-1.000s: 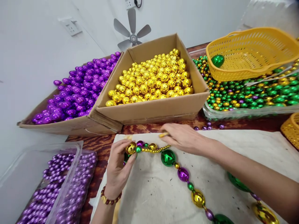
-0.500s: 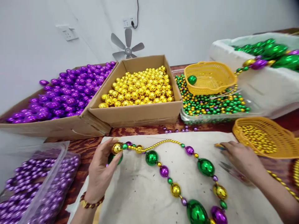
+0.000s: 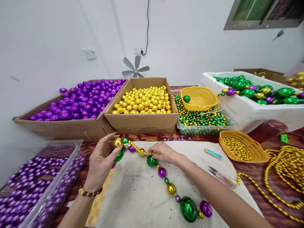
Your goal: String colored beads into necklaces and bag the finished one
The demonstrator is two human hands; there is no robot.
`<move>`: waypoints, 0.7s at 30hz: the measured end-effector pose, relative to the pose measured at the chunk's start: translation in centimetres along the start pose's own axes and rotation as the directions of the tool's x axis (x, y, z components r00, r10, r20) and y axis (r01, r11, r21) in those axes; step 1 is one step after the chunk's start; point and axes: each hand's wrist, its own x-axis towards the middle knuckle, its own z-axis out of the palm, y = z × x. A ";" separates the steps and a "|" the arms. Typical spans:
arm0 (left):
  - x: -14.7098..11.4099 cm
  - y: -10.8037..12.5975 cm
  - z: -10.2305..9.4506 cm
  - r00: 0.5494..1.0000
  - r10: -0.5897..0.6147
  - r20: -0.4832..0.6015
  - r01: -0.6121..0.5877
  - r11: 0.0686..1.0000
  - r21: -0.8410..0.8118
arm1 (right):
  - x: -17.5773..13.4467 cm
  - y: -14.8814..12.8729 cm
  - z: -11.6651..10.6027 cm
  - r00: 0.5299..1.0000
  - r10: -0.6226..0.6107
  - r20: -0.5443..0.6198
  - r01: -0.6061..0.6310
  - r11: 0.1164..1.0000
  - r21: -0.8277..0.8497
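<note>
A bead necklace [image 3: 171, 188] of green, purple and gold beads runs across the cream cloth [image 3: 142, 199]. My left hand [image 3: 102, 158] grips its left end, with a gold bead between thumb and fingers and a green bead just below. My right hand [image 3: 165, 153] is closed over the necklace's thin gold strand, beside a large green bead; its fingertips are partly hidden. Under my right forearm, part of the necklace is out of sight. To the right lie a small blue and orange packet [image 3: 213, 154] and thread snips [image 3: 223, 177].
Behind the cloth stand cardboard boxes of purple beads [image 3: 78, 101] and gold beads [image 3: 144, 101]. A clear tray of mixed small beads [image 3: 201, 120] carries a yellow basket [image 3: 199, 98]. Another yellow basket [image 3: 244, 147], a white foam box [image 3: 251, 110] and gold bead strands [image 3: 282, 171] are rightward.
My right hand has left the blue and orange packet, which lies on the cloth, and moved left onto the necklace. My left hand keeps its hold. The view has tilted up and shifted right.
</note>
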 end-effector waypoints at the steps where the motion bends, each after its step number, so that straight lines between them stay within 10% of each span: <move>1: 0.0 0.2 -0.3 1.000 -0.001 -0.006 0.001 1.000 -0.010 | -0.2 -0.3 -0.2 1.000 0.001 0.012 -0.002 0.999 0.035; 6: 0.6 0.9 -2.4 0.998 0.018 -0.066 -0.020 0.999 -0.041 | -2.9 -3.8 -4.4 0.999 0.053 0.003 -0.053 0.981 0.184; 13: 1.9 5.2 -3.1 0.985 0.175 0.009 -0.173 0.979 -0.103 | -4.3 -17.4 -19.2 0.973 0.021 -0.230 0.032 0.975 0.221; 21: 1.5 8.6 0.5 0.928 0.372 0.013 -0.362 0.912 -0.193 | 0.8 -29.4 -30.9 0.738 -0.069 -0.672 0.134 0.990 0.045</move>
